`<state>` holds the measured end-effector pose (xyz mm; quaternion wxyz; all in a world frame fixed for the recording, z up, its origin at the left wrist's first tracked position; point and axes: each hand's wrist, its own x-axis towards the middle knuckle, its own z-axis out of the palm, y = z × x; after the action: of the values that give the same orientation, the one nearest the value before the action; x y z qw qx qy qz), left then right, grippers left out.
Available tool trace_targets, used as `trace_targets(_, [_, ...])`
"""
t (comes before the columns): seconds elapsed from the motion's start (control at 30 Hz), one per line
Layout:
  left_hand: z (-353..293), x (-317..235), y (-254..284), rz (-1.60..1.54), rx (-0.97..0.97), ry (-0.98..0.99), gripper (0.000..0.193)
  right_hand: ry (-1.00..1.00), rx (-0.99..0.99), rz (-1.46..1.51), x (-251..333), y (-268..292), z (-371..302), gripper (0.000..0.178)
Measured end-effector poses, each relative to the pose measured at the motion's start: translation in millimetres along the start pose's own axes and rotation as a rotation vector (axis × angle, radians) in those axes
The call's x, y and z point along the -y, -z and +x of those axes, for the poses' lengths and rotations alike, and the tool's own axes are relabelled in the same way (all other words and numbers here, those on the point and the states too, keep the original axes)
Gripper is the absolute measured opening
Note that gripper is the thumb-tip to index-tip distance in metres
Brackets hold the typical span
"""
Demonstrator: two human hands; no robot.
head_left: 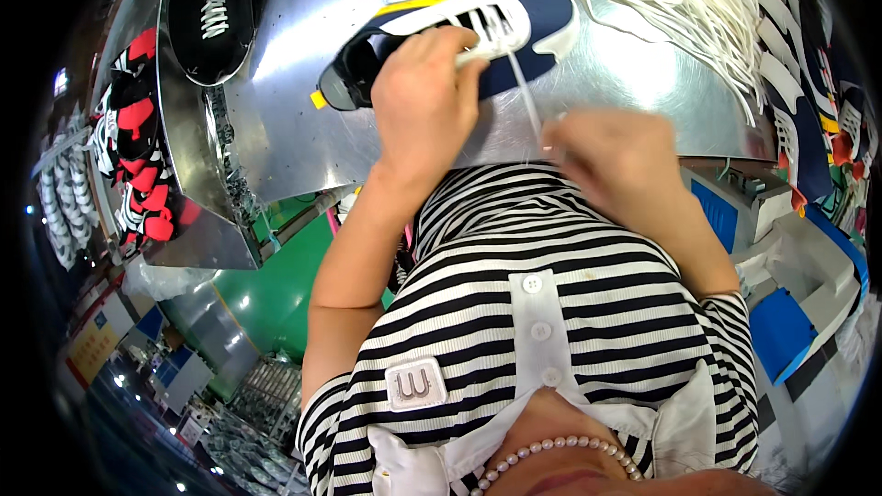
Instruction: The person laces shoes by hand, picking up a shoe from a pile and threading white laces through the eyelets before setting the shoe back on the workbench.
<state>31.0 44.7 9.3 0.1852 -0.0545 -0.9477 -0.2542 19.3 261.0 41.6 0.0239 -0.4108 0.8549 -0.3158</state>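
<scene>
While the left hand (424,92) clamps the navy upper (511,22) at twelve o'clock, I'd draw the white lace (526,96), pinched in the blurred right hand (620,156) at two, evenly and untwisted.

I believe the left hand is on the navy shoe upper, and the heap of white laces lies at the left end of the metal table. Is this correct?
Not quite: the head view shows the heap of white laces toward the right end of the metal table. The left hand is indeed on the navy shoe upper.
</scene>
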Motion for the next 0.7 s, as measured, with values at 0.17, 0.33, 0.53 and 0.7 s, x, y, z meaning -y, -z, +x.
trace_targets(0.17, [4, 8, 8, -0.086, -0.060, 0.071, 0.019, -0.213, 0.170, 0.478, -17, -14, -21, 0.013])
trace_targets(0.33, [5, -12, 14, -0.167, -0.071, -0.084, 0.020, -0.542, -0.125, 0.829, -37, -35, 32, 0.027])
trace_targets(0.53, [8, -13, 27, -0.159, -0.141, -0.067, 0.019, -0.514, 0.072, 1.036, -21, -32, 24, 0.022])
trace_targets(0.7, [6, 7, 10, -0.041, 0.161, 0.006, 0.023, -0.227, 0.269, 0.973, -18, -29, -1, 0.012])
